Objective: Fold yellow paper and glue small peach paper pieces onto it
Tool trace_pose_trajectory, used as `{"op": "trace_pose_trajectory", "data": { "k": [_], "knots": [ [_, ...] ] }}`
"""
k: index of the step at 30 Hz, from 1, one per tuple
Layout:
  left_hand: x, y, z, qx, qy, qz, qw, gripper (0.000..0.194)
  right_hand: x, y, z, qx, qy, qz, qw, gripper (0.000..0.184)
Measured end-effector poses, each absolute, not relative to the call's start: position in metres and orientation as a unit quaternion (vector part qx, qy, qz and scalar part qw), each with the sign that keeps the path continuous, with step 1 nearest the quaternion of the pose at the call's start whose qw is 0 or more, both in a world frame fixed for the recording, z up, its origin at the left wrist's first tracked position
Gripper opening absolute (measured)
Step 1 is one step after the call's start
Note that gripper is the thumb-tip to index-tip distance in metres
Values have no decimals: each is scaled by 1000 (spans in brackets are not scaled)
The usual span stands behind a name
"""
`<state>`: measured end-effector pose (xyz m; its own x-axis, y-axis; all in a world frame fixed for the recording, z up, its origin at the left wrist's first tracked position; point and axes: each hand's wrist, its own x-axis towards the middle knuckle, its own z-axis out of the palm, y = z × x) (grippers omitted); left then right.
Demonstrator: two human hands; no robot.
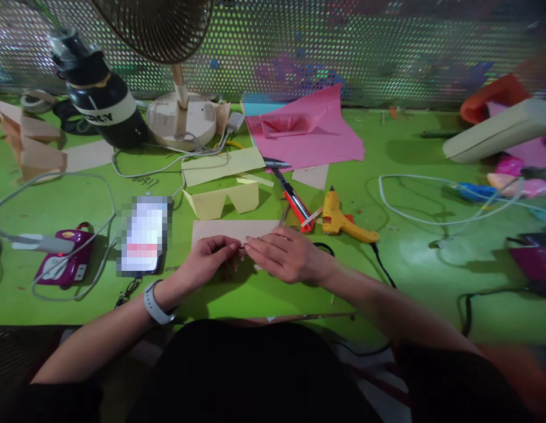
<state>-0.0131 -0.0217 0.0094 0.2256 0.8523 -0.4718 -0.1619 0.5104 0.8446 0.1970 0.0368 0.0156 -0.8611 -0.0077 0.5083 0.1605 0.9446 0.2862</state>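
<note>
My left hand [213, 258], with a pale watch band on its wrist, is closed in a pinch. My right hand [284, 254] meets it fingertip to fingertip, its fingers pressed together. Whatever lies between the fingertips is too small and hidden to name. Beneath both hands is a pale pinkish paper strip [229, 228] on the green table. Just beyond it stands a cut and folded yellow paper piece [205, 202] shaped like glasses. A red utility knife [299, 205] and a yellow hot glue gun [339, 217] lie past my right hand.
A phone [143, 235] and a purple power strip [73, 258] with looping white cable lie left. A dark bottle [108, 106] and a fan [180, 117] stand behind. Pink paper [308, 132] lies at the back. A paper roll [497, 132] and cables occupy the right.
</note>
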Motion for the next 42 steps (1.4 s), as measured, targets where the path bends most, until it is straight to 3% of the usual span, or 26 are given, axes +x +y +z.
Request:
{"op": "trace_pose_trajectory", "data": {
  "k": [21,42],
  "knots": [
    [-14,-22,6,379,521,366,671,18,198,37,15,-57,-950,-175,252,16],
    [-13,-23,14,318,505,363,715,21,195,35,10,-56,-949,-146,274,14]
  ]
}}
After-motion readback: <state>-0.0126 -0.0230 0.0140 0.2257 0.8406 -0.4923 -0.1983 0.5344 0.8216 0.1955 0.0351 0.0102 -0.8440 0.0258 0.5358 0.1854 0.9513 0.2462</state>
